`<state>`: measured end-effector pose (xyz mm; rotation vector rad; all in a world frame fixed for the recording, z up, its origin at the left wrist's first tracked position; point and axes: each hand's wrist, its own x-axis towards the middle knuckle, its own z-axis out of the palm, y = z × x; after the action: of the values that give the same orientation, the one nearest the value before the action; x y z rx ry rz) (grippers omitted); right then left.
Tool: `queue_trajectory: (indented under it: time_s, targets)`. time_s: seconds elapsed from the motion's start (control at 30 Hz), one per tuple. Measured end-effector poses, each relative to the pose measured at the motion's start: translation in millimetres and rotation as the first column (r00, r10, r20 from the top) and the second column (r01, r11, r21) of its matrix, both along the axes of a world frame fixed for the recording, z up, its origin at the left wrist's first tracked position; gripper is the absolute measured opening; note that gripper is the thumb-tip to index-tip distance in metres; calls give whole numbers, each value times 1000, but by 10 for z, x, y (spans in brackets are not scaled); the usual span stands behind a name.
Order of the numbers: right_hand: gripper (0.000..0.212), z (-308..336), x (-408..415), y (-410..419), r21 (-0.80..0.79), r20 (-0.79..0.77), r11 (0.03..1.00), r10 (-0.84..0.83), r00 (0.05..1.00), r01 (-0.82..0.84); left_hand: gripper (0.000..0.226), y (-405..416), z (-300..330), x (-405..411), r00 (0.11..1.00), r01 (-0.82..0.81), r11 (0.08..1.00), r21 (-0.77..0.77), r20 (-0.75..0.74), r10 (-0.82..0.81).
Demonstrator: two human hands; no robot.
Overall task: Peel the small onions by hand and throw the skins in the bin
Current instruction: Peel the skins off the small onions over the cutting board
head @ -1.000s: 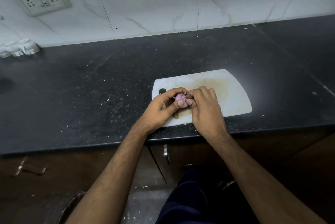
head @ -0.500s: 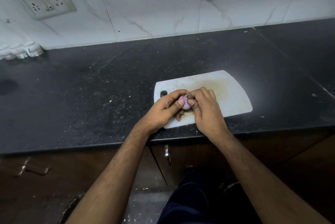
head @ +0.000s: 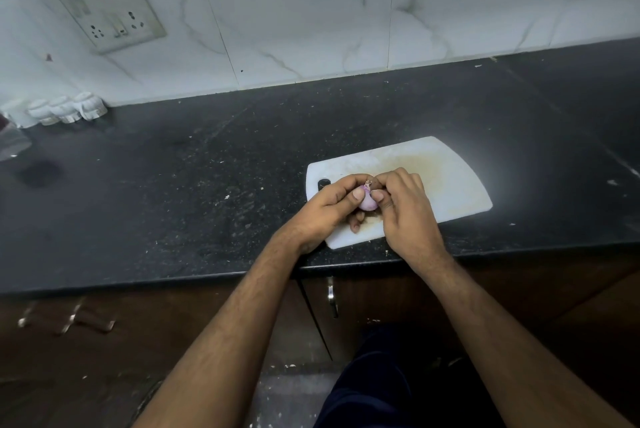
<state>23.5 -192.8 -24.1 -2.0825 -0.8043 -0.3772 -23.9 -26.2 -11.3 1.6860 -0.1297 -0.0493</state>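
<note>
Head view, only view available. Person stands at a black stone counter (head: 173, 185), both forearms reaching in from the near edge.

Small onion (head: 367, 201): pale purple, held in the air just above the near-left part of the white cutting board (head: 433, 168), between both hands. Pointed tip faces the far side, with a dry brownish tuft at its end.

Left hand (head: 329, 209): fingers curled round the onion from the left, thumb pressed on its near-left face. Firm grip, onion cupped in the fingers.

Right hand (head: 403, 206): fingers curled, thumb on the onion's right face, fingertips pinching at the tuft end. Narrow pinch; whether it holds skin or just the tip is too small to tell.

Board: lies on the counter near the front edge, rotated slightly, yellow-brown staining across its middle, dark handle hole (head: 324, 183) at the left end just beside the left hand's knuckles.

Rest of scene:
- Counter surface is speckled with pale crumbs and flecks.
- White marble-pattern wall tiles (head: 311, 12) behind, with a socket plate (head: 107, 12) at far left.
- Row of small white jars (head: 65, 109) at the far-left counter edge against the wall.
- Brown cabinet fronts below the counter, metal handle (head: 331, 296) under the board.
</note>
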Motion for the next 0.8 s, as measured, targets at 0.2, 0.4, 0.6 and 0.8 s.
queue_trajectory:
  time_s: [0.2,0.4,0.6,0.8]
  targets:
    - [22,56,-37,-66,230,-171,973,49,984,-8,36,10,-62,32,998,-58,983,-175,14,62]
    - [23,37,-53,-70,229,-109,973,38,993,-12,39,-10,-71,35,995,-103,981,-163,-1,104]
    - [14,47,-67,-74,208,-53,978,17,998,-5,28,-61,-44,-36,984,-148,989,13,104,146]
    - [12,39,-61,-48,161,-98,987,18,995,-2,23,-55,-44,-50,974,-173,983,54,155,163]
